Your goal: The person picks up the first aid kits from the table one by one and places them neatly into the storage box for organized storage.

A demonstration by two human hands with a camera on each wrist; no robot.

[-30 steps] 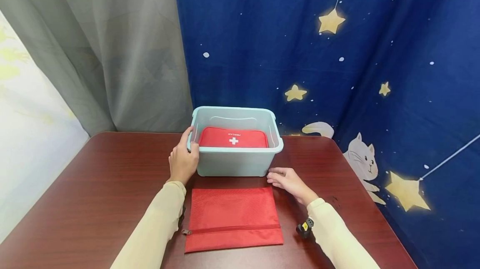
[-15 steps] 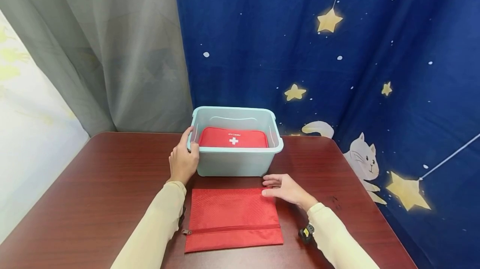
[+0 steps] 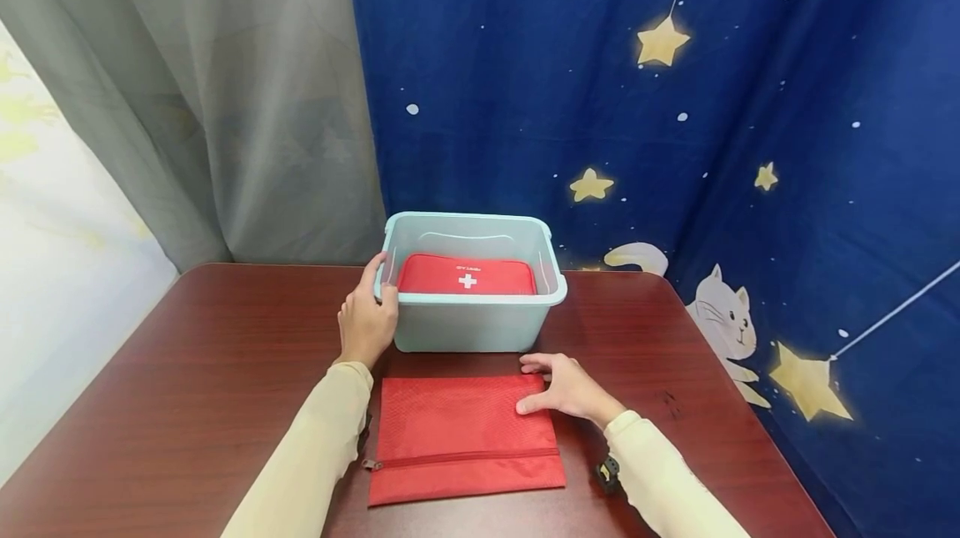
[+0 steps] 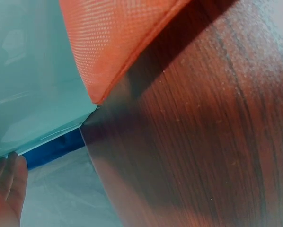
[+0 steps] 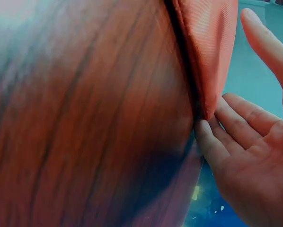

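Observation:
A pale blue plastic storage bin (image 3: 468, 325) stands on the table, holding a red first-aid pouch (image 3: 431, 274) marked with a white cross. My left hand (image 3: 366, 323) grips the bin's rim at its left front corner, thumb over the edge. Seen from the left wrist, fingers (image 4: 16, 177) lie along the outside of the bin. In front of the bin a flat red zippered pouch (image 3: 457, 421) lies with its zip across the near side. At its far right corner is my right hand (image 3: 566, 388), fingertips right at the corner and thumb spread apart over the fabric.
Underneath is a dark reddish wooden table (image 3: 225, 354). Behind it hang a grey curtain (image 3: 285, 104) and a blue curtain with stars (image 3: 525, 62). A zip pull (image 3: 372, 465) sits at the flat pouch's left edge.
My right hand has moved from beside the bin's lower right corner, left and toward me, onto the flat pouch's far right corner, its thumb spreading. The left hand and bin stay put.

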